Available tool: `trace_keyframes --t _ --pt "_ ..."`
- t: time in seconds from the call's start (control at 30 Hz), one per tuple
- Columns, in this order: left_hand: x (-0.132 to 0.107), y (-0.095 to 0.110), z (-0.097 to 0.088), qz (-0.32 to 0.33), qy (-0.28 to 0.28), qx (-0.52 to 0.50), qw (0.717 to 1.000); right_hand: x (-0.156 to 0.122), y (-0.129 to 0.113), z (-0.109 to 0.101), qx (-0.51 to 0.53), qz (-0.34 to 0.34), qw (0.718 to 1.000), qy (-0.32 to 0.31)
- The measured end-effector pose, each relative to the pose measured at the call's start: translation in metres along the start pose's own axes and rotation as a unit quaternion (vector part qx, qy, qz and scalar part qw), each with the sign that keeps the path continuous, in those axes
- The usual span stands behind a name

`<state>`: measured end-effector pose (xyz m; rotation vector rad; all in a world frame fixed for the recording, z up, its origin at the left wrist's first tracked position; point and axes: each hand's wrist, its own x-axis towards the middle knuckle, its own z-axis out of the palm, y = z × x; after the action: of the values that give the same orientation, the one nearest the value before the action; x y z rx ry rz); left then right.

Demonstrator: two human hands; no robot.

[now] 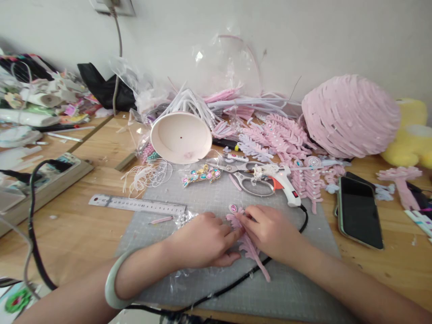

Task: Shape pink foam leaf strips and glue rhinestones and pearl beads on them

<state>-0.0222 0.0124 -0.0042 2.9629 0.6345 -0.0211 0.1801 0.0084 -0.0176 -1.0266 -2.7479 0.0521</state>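
A pink fuzzy pipe-cleaner feather lies slantwise on the grey cutting mat, its stem pointing toward me. From the left, my left hand has its fingers curled in, with the index finger on the feather's edge. My right hand pinches the upper part of the same piece between thumb and fingers. At its top end sits a small pink gem in a pearly setting. Just behind my left hand is a clear bag of white pearl beads, partly covered by the hand.
Beyond the hands lie a steel ruler, jewelled trinkets, scissors and a white glue gun, its black cord crossing the mat. Behind stand a cream bowl and a pink wrapped dome. A phone lies right, a power strip left.
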Motion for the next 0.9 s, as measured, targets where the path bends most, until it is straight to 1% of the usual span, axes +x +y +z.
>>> trace_keyframes --t 0.13,0.27,0.37,0.43,0.53,0.6,0.63,0.67,0.7,0.73,0.8,0.87,0.9 --pt "0.000 0.000 0.000 0.002 0.011 0.004 1.000 0.000 -0.002 0.001 -0.021 -0.027 0.999 -0.007" --pt "0.000 0.000 0.000 0.000 0.014 0.004 1.000 0.001 -0.003 0.000 -0.008 -0.044 0.999 -0.010" --pt "0.000 0.000 0.002 0.002 0.016 0.005 1.000 0.001 -0.002 0.002 0.003 -0.045 0.999 -0.013" --pt "0.000 0.000 0.002 0.002 0.012 0.005 1.000 0.001 -0.001 0.004 0.024 -0.029 0.999 -0.016" --pt "0.000 0.001 0.001 -0.004 0.008 0.003 1.000 0.000 0.000 0.003 0.127 0.036 0.991 0.007" --pt "0.000 0.001 0.000 -0.004 0.007 -0.002 1.000 -0.002 0.004 -0.003 0.202 0.083 0.974 0.053" --pt "0.000 0.001 -0.001 -0.003 0.006 -0.003 1.000 -0.003 0.006 -0.009 0.219 0.101 0.967 0.079" --pt "0.000 0.001 -0.002 -0.003 0.006 -0.003 1.000 -0.004 0.010 -0.016 0.213 0.122 0.964 0.107" --pt "0.000 0.002 -0.002 -0.004 0.005 -0.001 1.000 -0.005 0.015 -0.023 0.185 0.145 0.964 0.127" --pt "0.000 0.002 -0.002 -0.005 0.007 0.003 1.000 -0.006 0.021 -0.031 0.137 0.184 0.964 0.137" --pt "0.000 0.002 -0.002 -0.003 0.014 0.012 1.000 -0.008 0.036 -0.043 0.003 0.284 0.948 0.144" --pt "-0.001 0.003 -0.002 0.008 0.026 0.023 0.999 -0.009 0.052 -0.050 -0.076 0.378 0.917 0.096" --pt "-0.001 0.004 -0.001 0.017 0.032 0.027 0.999 -0.009 0.059 -0.051 -0.082 0.416 0.904 0.052"
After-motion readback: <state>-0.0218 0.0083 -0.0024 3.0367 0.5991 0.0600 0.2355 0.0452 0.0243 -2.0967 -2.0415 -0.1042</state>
